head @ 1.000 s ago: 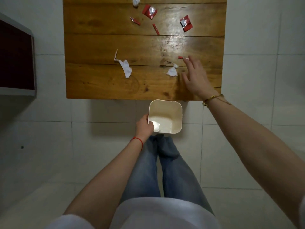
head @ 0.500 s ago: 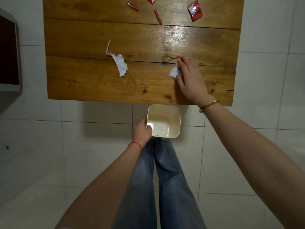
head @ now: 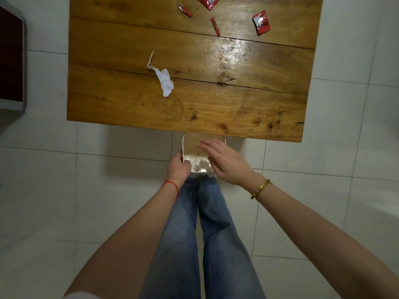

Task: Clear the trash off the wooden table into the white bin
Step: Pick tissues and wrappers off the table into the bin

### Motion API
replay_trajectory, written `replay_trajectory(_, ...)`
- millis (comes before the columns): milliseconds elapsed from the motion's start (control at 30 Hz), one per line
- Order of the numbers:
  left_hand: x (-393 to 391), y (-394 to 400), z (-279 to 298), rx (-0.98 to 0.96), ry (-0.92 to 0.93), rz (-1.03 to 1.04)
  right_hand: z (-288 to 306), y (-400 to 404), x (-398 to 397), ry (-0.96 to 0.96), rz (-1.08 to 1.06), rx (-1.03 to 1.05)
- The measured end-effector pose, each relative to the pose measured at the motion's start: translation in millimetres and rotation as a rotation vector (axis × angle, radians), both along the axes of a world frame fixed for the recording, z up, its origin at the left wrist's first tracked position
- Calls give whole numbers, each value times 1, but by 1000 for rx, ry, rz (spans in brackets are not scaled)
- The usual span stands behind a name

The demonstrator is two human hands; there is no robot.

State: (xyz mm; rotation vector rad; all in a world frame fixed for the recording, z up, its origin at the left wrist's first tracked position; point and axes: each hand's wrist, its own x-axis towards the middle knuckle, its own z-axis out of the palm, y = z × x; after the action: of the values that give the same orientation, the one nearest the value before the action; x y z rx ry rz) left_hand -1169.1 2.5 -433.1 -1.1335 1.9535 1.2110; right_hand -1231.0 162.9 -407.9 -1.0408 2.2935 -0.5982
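My left hand (head: 179,167) grips the left rim of the white bin (head: 187,147), held just below the near edge of the wooden table (head: 216,108). My right hand (head: 224,160) hovers over the bin's mouth with fingers spread and nothing in them. White scraps (head: 199,166) lie inside the bin. On the table remain a torn white paper strip (head: 164,79) at left, and at the far side red wrappers (head: 261,22) (head: 208,1), a small red stick (head: 215,26) and a thin red scrap (head: 184,10).
A dark red panel with a white frame (head: 11,61) stands at the left edge of view. White floor tiles surround the table. My legs in blue jeans (head: 200,234) are directly under the bin.
My right hand left the table's right side, where it gathered the small white and red scraps, and came back over the bin. Those scraps are gone from the table; white bits now lie in the bin.
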Motion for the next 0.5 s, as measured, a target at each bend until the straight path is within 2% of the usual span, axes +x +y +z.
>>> replay_trajectory(233,7,-26,2,11,4,38,-3,-33,-63,115,-180,117)
replay_trajectory(500,12,-62,3,10,23,87,-7,-126,-121,144,-36,116)
